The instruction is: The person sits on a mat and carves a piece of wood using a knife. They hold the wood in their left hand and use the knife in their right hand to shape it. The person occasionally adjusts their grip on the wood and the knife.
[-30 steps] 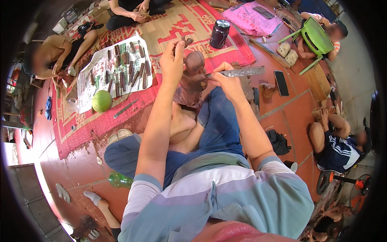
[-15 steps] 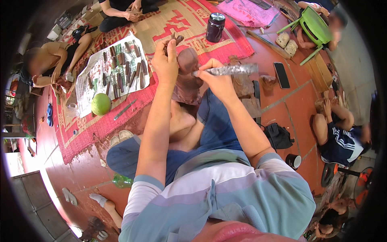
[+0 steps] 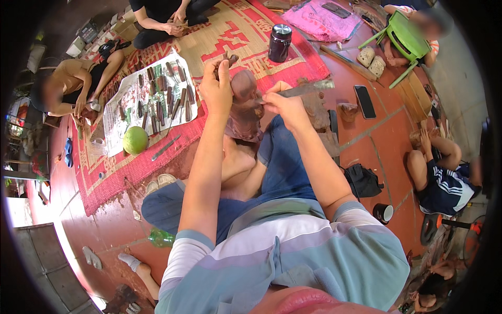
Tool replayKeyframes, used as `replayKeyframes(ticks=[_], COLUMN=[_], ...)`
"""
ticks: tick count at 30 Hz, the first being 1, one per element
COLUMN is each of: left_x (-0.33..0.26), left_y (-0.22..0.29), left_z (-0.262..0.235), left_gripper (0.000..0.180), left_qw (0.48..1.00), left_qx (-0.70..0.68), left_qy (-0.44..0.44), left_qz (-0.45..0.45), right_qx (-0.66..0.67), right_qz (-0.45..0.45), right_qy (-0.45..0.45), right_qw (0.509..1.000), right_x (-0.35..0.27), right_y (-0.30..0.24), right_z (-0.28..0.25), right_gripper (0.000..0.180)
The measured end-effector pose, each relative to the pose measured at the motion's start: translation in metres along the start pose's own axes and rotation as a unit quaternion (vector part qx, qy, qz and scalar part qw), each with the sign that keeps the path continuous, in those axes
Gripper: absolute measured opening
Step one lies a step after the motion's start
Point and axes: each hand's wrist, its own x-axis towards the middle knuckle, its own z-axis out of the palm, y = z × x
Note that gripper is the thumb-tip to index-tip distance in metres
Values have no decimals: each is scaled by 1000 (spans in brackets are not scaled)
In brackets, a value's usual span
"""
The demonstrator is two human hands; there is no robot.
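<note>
A brown carved figure point(image 3: 244, 121) with a smooth round head stands upright between my hands, beyond my crossed legs. My left hand point(image 3: 216, 88) is closed on a knobby brown piece point(image 3: 230, 58) beside the figure's head; whether it joins the figure cannot be seen. On the other side, my right hand point(image 3: 288, 109) pinches a flat, wide-bladed knife point(image 3: 314, 88) near one end. That end meets the figure's side at chest height, while the grey blade sticks out to the right. My fingers hide part of the contact.
Left lies a paper sheet point(image 3: 116, 137) bearing several dark-handled tools, beside a green round fruit point(image 3: 135, 140) and a thin blade point(image 3: 166, 148). A dark flask point(image 3: 280, 43) stands on the red mat. Rightward are brown carved blocks point(image 3: 315, 112), a phone point(image 3: 365, 101) and a black bag point(image 3: 363, 181). People sit around.
The knife has turned in my right hand, its bright face now dark and edge-on. My right hand has shifted slightly; the left still grips the brown piece. The view has moved a little.
</note>
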Motion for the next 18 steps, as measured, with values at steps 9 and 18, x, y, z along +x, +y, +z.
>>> replayKeyframes(ticks=[9, 18], left_x=[-3, -3], left_y=[-17, -15], left_z=[11, 4], left_gripper=[19, 22], left_qw=[1000, 1000], left_qx=[-5, -5], left_qy=[0, 27], left_qz=[12, 10], right_qx=[-26, 80], right_qz=[-94, -61], right_qy=[28, 20], right_qw=[995, 995], right_x=[3, -6], right_y=[28, 30], right_z=[-5, 1], right_gripper=[13, 11])
